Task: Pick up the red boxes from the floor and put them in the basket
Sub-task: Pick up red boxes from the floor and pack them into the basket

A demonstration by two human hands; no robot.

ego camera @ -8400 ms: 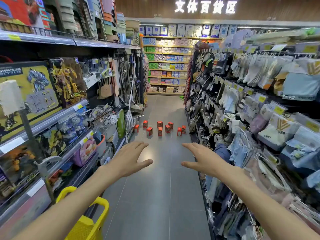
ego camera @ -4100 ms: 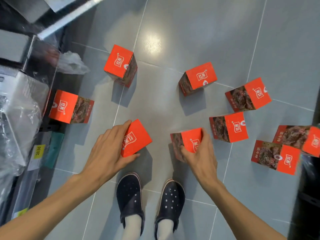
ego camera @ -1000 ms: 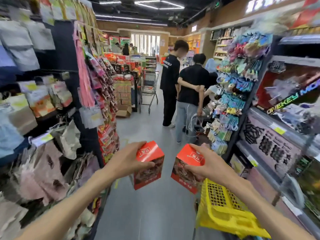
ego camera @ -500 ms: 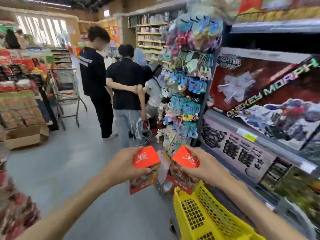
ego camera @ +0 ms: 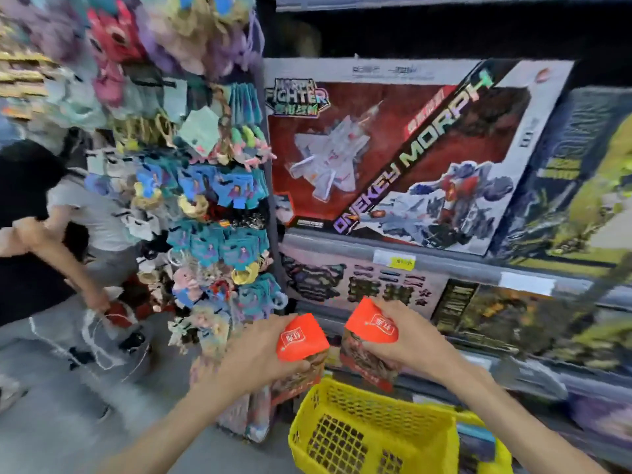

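Two boxes held over basket point(ego camera: 372, 436): left hand point(ego camera: 260, 357) grips left box point(ego camera: 301, 340), right hand point(ego camera: 407, 336) grips right box point(ego camera: 372, 331). Risk: left box hangs beyond rim, early release drops it to floor.

- We're in a shop aisle with a smooth grey floor point(ego camera: 68, 415), pretty blurry here.
- On the right we've got dark shelving point(ego camera: 444, 265) with price tags on the edge, stacked with big toy boxes point(ego camera: 403, 155), one reading "ONEKEY MORPH".
- Left of that, a hanging rack point(ego camera: 212, 213) crammed with colourful little accessories.
- Far left, other shoppers point(ego camera: 68, 241), blurred.
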